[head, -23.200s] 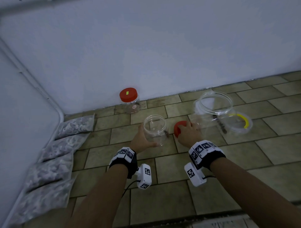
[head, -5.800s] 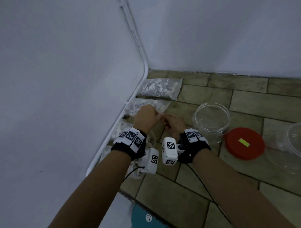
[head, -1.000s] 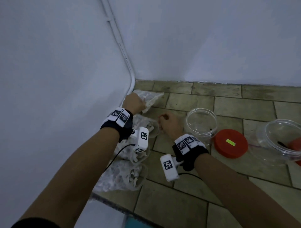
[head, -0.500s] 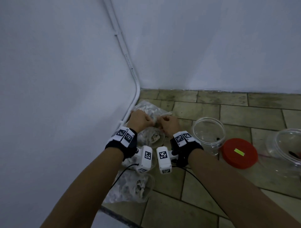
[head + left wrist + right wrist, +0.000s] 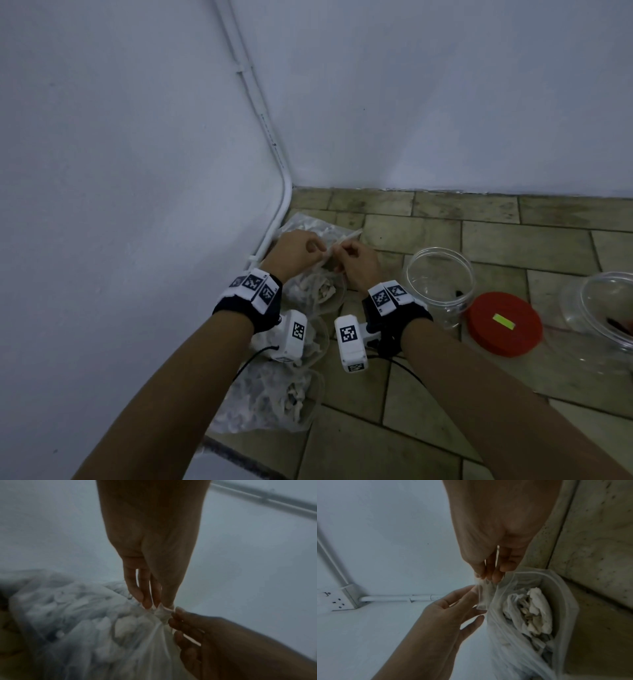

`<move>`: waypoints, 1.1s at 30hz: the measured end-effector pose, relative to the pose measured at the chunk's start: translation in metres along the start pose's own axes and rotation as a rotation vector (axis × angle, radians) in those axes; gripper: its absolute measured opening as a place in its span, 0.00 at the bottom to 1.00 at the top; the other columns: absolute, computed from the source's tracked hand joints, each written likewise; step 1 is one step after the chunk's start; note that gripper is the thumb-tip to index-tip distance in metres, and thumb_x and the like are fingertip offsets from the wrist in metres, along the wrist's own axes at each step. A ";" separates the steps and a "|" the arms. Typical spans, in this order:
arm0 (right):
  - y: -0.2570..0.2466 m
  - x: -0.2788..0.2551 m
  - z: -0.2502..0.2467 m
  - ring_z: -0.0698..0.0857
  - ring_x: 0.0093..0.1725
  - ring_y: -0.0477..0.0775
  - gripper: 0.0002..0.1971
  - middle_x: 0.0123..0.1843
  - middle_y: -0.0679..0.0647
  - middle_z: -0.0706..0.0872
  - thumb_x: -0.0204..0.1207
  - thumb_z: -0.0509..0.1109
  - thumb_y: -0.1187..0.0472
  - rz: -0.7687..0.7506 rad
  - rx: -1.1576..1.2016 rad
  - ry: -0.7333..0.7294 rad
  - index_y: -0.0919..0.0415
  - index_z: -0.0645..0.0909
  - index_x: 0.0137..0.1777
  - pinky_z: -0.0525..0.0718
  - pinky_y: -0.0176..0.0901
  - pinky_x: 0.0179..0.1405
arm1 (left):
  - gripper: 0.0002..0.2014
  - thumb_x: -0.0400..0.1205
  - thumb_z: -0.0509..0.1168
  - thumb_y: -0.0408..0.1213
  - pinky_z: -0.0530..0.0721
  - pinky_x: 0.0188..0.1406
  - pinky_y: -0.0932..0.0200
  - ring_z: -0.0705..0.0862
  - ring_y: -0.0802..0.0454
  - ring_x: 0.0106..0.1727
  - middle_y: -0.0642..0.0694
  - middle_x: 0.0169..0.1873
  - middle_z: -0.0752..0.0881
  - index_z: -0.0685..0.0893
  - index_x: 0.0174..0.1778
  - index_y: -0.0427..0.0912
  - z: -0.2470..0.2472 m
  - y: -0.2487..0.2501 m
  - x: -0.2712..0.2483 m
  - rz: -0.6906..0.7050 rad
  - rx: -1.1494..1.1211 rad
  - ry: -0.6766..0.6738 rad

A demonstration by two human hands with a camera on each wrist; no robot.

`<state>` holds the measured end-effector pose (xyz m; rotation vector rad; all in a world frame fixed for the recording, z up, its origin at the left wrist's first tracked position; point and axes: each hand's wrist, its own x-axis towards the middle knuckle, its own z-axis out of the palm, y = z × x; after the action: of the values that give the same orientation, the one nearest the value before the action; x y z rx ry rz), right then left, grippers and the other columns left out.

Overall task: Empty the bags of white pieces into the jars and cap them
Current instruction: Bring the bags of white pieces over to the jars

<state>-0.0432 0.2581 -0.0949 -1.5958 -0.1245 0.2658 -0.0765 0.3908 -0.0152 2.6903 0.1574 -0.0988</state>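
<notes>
A clear zip bag of white pieces (image 5: pixel 317 291) hangs just above the floor by the wall corner. My left hand (image 5: pixel 317 248) and right hand (image 5: pixel 339 251) meet at its top strip, and each pinches the plastic between thumb and fingertips. The left wrist view has my left hand (image 5: pixel 154 604) pinching the bunched top of the bag (image 5: pixel 85 622). In the right wrist view my right hand (image 5: pixel 488 579) pinches the strip, and beside it a bag mouth (image 5: pixel 556 588) gapes over white pieces (image 5: pixel 534 612). An open clear jar (image 5: pixel 442 284) stands right of my right wrist, its red lid (image 5: pixel 503 323) flat beside it.
More bags of white pieces lie along the left wall: one far (image 5: pixel 308 222), one near under my left forearm (image 5: pixel 274 401). A larger clear jar (image 5: pixel 609 308) lies at the right edge. A white pipe (image 5: pixel 274 222) runs down the corner. Tiled floor (image 5: pixel 394 445) lies in front.
A second ago my left hand reached to the far bag while the right was apart. Both hands have come together on the bag's top and hold there.
</notes>
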 end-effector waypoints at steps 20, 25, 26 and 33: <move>0.000 -0.007 -0.003 0.77 0.35 0.52 0.16 0.31 0.52 0.77 0.77 0.67 0.49 0.152 -0.177 0.088 0.59 0.73 0.34 0.73 0.40 0.32 | 0.07 0.83 0.59 0.34 0.77 0.39 0.50 0.82 0.42 0.43 0.42 0.40 0.82 0.83 0.50 0.40 0.001 0.009 -0.007 0.129 0.198 0.136; -0.003 -0.009 -0.006 0.75 0.34 0.49 0.11 0.34 0.50 0.77 0.78 0.68 0.56 0.015 -0.209 0.134 0.57 0.70 0.37 0.70 0.34 0.27 | 0.17 0.88 0.54 0.37 0.81 0.51 0.51 0.83 0.41 0.56 0.39 0.58 0.82 0.86 0.64 0.49 0.001 0.005 -0.006 0.107 0.341 0.065; -0.002 -0.009 -0.006 0.75 0.34 0.50 0.12 0.34 0.50 0.77 0.78 0.68 0.57 0.011 -0.202 0.134 0.57 0.70 0.37 0.71 0.36 0.28 | 0.17 0.88 0.54 0.38 0.79 0.50 0.51 0.83 0.40 0.56 0.39 0.58 0.82 0.85 0.65 0.48 0.000 0.005 -0.006 0.098 0.358 0.092; -0.001 -0.003 -0.001 0.76 0.43 0.52 0.14 0.50 0.58 0.74 0.70 0.61 0.80 -0.136 -0.301 0.122 0.63 0.83 0.40 0.71 0.29 0.32 | 0.16 0.86 0.53 0.34 0.78 0.44 0.51 0.84 0.39 0.53 0.39 0.55 0.83 0.82 0.66 0.44 0.003 0.011 -0.009 0.034 0.385 0.236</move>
<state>-0.0458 0.2562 -0.0934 -1.8879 -0.1845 0.0440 -0.0844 0.3784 -0.0125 3.0818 0.1799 0.2224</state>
